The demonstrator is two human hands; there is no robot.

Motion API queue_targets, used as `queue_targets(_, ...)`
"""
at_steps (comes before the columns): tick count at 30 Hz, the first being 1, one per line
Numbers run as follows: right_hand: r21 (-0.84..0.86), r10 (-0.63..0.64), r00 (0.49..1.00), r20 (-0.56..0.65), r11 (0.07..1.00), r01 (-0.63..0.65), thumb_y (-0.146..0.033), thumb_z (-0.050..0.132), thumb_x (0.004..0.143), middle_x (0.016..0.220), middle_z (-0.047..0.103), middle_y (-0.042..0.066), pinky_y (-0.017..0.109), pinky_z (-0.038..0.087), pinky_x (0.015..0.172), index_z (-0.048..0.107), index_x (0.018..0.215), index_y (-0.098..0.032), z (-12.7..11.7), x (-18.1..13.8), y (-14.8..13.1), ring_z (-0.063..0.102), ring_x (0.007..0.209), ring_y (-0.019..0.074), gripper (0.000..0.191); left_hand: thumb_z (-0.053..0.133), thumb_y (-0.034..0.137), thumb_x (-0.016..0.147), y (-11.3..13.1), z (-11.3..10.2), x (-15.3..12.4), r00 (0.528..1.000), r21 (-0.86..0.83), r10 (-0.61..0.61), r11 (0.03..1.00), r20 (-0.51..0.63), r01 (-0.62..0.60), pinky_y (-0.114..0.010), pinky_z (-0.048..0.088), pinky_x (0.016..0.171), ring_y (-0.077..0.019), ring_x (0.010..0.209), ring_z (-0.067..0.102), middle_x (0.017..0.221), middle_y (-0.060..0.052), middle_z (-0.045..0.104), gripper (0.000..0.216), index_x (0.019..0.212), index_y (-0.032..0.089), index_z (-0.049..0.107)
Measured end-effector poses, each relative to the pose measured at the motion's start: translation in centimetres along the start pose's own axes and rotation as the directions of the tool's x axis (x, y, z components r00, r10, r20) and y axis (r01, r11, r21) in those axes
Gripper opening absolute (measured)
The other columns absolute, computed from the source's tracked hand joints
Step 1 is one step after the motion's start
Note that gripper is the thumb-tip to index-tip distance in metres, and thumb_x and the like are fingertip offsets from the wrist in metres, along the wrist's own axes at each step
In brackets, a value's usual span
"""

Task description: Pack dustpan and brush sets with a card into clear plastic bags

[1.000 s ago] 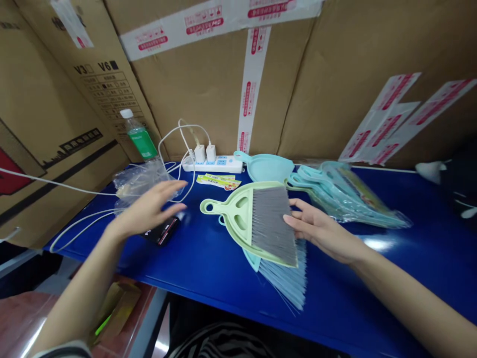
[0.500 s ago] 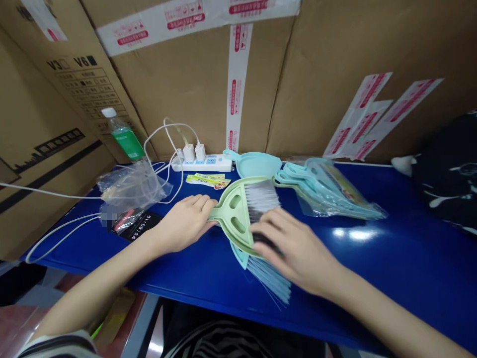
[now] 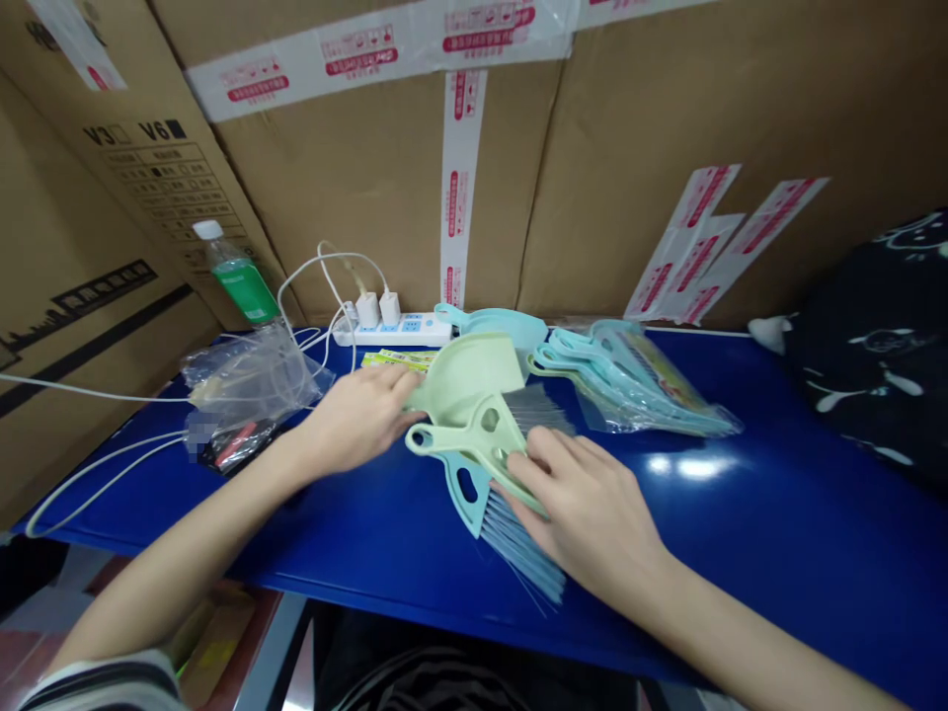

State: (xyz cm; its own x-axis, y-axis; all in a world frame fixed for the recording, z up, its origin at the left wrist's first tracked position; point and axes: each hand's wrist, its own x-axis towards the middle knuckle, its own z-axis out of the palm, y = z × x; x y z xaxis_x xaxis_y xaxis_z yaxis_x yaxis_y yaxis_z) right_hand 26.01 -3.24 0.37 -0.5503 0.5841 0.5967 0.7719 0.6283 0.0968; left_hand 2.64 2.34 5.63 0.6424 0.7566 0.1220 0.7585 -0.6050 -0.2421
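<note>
My left hand is closed around the handle of a light green dustpan, which is lifted over the table with its pan to the right. With my right hand I grip the edge of a matching green hand brush. The brush has come apart from the dustpan and sits just in front of it, handle toward the left, grey bristles partly hidden behind my fingers. Beneath them a light blue hand brush lies on the table, its bristles toward my body. A light blue dustpan rests farther back.
Packaged blue and green brush sets lie at the right on the blue table. A power strip with cables, a crumpled plastic bag and a bottle are at the back left. Cardboard stands behind.
The green brush, nested in the dustpan before, is now separated from it and turned over, toward my body. The dustpan now shows its open pan.
</note>
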Motion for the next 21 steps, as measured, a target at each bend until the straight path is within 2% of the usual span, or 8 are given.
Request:
queue_targets(3,-0.093,0.001,0.999,0.052,0.996,0.003,-0.029,0.058,0.089,0.069,0.056,0.006,0.031,0.036,0.051,0.063,0.075,-0.016,-0.3,-0.3,0.0,0.055,0.056,0.0192,0.02,0.04,0.028,0.098,-2.9,0.1,1.4,0.995,-0.034,-0.064,0.997,-0.07,0.062,-0.042,0.051,0.085,-0.0287,0.098,0.06,0.106,-0.015,0.062,0.032,0.119,0.01,0.057)
queue_targets(7,-0.025,0.03,0.974,0.222,0.999,-0.025,-0.027,0.062,0.087,0.07,0.06,0.006,0.029,0.036,0.046,0.064,0.074,-0.016,0.1,-0.5,-0.5,0.06,0.055,0.0191,0.017,0.042,0.025,0.096,-6.3,0.9,4.5,0.986,-0.039,-0.12,0.993,-0.119,0.116,-0.049,0.044,0.095,-0.0319,0.107,0.052,0.111,-0.018,0.06,0.037,0.125,0.007,0.057)
queue_targets(10,0.029,0.053,0.928,0.369,0.997,-0.068,-0.027,0.064,0.086,0.076,0.063,0.007,0.028,0.037,0.045,0.065,0.078,-0.016,0.3,-0.6,-0.8,0.063,0.059,0.0203,0.013,0.043,0.024,0.096,-7.6,1.7,7.2,0.994,-0.102,-0.064,0.993,-0.086,0.055,-0.046,0.042,0.096,-0.0289,0.105,0.051,0.111,-0.015,0.059,0.037,0.127,0.011,0.057)
queue_targets(13,0.07,0.069,0.892,0.447,0.991,-0.112,-0.026,0.064,0.086,0.076,0.064,0.006,0.027,0.037,0.046,0.063,0.08,-0.017,0.4,-0.6,-0.9,0.064,0.06,0.02,0.011,0.045,0.024,0.096,-7.5,2.6,9.9,0.999,-0.138,0.012,0.99,-0.033,-0.017,-0.042,0.042,0.095,-0.0273,0.107,0.05,0.11,-0.013,0.058,0.035,0.126,0.014,0.059)
queue_targets(15,0.1,0.07,0.893,0.444,0.987,-0.127,-0.025,0.063,0.087,0.071,0.063,0.003,0.027,0.039,0.048,0.062,0.081,-0.018,0.5,-0.6,-0.8,0.062,0.059,0.0193,0.009,0.046,0.023,0.096,-6.9,3.2,11.6,0.999,-0.127,0.042,0.991,-0.017,-0.043,-0.04,0.041,0.094,-0.0269,0.108,0.05,0.111,-0.013,0.058,0.035,0.127,0.015,0.059)
queue_targets(18,0.165,0.046,0.937,0.346,0.98,-0.108,-0.031,0.065,0.087,0.075,0.063,0.005,0.031,0.047,0.058,0.063,0.087,-0.017,0.9,-0.7,-0.9,0.062,0.07,0.0223,0.014,0.044,0.022,0.097,-5.9,4.0,13.8,0.998,-0.108,0.065,0.992,-0.01,-0.066,-0.036,0.042,0.093,-0.0256,0.108,0.051,0.112,-0.013,0.059,0.034,0.126,0.015,0.06)
queue_targets(21,0.208,-0.007,0.969,0.249,0.977,-0.046,-0.048,0.069,0.082,0.106,0.066,0.017,0.044,0.053,0.076,0.064,0.114,-0.015,1.6,-1.1,-1.3,0.061,0.099,0.0333,0.047,0.044,0.019,0.096,-5.0,4.6,15.3,0.997,-0.09,0.071,0.993,0.0,-0.071,-0.035,0.041,0.095,-0.025,0.111,0.052,0.115,-0.013,0.059,0.034,0.125,0.015,0.061)
